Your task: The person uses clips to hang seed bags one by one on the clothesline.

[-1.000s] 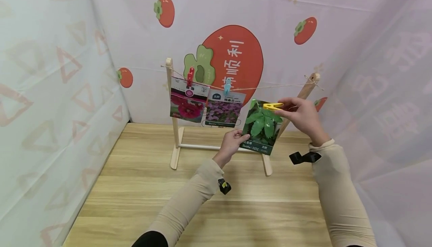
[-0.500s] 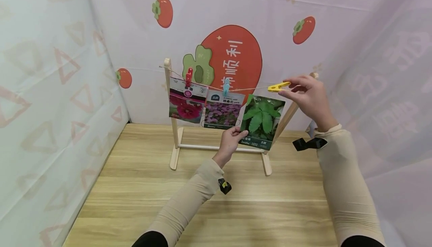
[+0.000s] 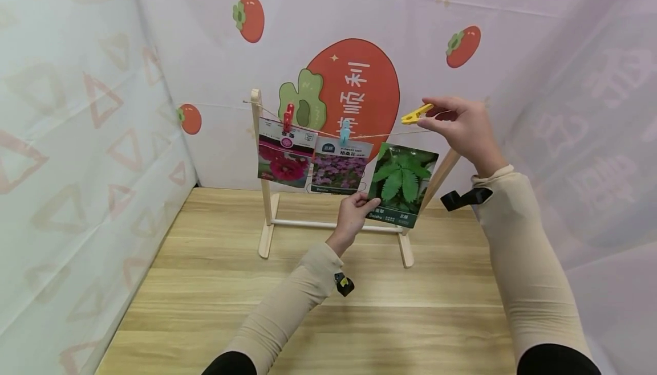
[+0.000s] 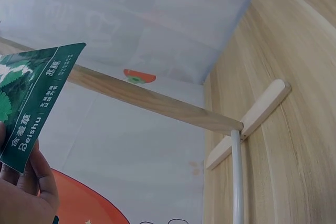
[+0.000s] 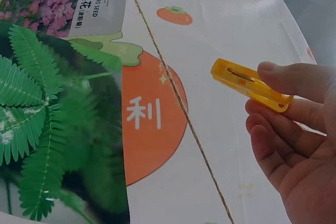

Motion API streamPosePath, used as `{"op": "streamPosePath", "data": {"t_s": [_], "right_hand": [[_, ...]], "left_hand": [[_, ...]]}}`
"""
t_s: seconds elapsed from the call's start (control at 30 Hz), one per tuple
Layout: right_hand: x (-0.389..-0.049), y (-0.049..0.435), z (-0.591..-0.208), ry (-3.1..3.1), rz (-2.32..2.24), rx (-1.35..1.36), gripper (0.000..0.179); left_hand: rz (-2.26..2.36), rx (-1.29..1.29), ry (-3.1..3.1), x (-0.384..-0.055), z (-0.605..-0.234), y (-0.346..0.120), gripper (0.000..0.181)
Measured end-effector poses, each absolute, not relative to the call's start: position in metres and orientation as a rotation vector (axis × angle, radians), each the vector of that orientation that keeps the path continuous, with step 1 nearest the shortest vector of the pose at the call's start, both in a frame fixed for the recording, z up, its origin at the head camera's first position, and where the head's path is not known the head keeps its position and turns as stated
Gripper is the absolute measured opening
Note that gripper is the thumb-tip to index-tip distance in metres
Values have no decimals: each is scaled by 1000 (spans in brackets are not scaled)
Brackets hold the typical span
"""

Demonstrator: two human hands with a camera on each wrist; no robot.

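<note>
My left hand pinches the lower left corner of a green seed packet with a fern-like leaf on it. The packet stands just below a thin twine, apart from any clip. Above the twine, my right hand pinches a yellow clothespin between thumb and fingers; its tip points left, touching neither twine nor packet. To the left, a red clothespin holds a seed packet with a magenta flower on the twine. Beside it, a light blue clothespin holds a packet with purple flowers.
The twine runs between two posts of a wooden rack, with a white bar low across it. The rack stands on a wood-grain table. A white printed cloth hangs close behind and at both sides.
My right hand has raised the yellow clothespin from the packet's top edge to above the twine. The left hand has brought the packet slightly up and straighter.
</note>
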State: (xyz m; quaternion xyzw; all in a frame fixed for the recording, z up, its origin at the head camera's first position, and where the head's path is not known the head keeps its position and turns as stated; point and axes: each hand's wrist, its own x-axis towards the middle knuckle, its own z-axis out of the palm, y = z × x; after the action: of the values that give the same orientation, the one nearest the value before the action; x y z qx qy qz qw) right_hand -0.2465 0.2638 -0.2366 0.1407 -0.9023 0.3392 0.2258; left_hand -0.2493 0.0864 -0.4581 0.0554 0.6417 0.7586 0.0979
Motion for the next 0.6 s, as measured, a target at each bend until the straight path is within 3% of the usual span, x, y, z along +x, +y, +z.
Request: {"op": "streamPosePath", "data": {"t_s": [0.33, 0.6], "right_hand": [[-254, 263, -231, -2540, 797, 460, 41], [-258, 262, -231, -2489, 650, 573, 21]], "left_hand": [[2249, 137, 1899, -252, -462, 87, 27], [2271, 148, 1904, -253, -465, 90, 27]]}}
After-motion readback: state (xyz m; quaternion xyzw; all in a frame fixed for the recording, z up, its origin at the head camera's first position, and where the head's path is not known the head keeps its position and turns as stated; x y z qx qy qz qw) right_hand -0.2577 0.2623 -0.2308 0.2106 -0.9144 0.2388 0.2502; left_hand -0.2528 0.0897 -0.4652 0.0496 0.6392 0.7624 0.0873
